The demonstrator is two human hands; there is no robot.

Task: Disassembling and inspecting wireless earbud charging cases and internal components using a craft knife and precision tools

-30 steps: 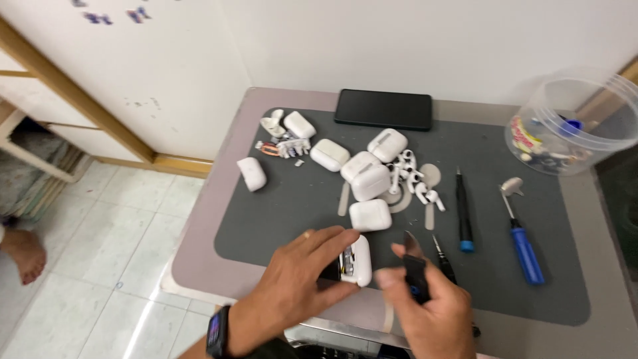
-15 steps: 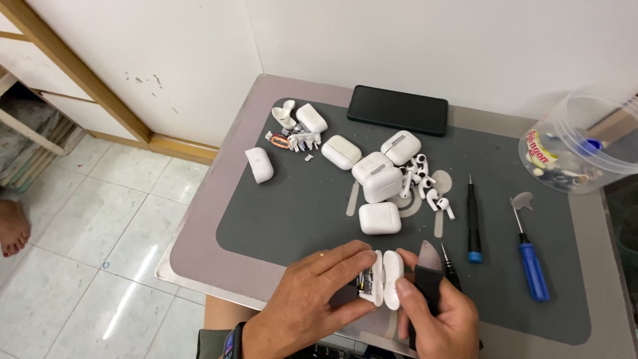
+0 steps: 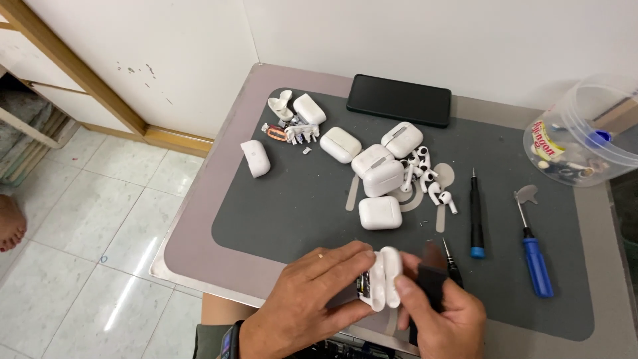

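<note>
Two hands meet at the 6 o'clock edge of the grey mat (image 3: 279, 199), and between them is a small white earbud case (image 3: 381, 278), opened so that its inner parts show on the left side. The left hand (image 3: 312, 299) lies with fingers pressed together along the case and steadies it from the 9 o'clock side. The right hand (image 3: 442, 319) closes around a dark flat tool (image 3: 432, 282), with the thumb resting on the white shell. To do this step well, I think the left fingers should hold the shell firmly but not squeeze it, and the tool should go along the seam slowly, because thin plastic can crack. More white cases (image 3: 380, 213) and loose earbuds (image 3: 428, 183) lie toward 12 o'clock, and two screwdrivers (image 3: 476, 216) toward 2 o'clock.
</note>
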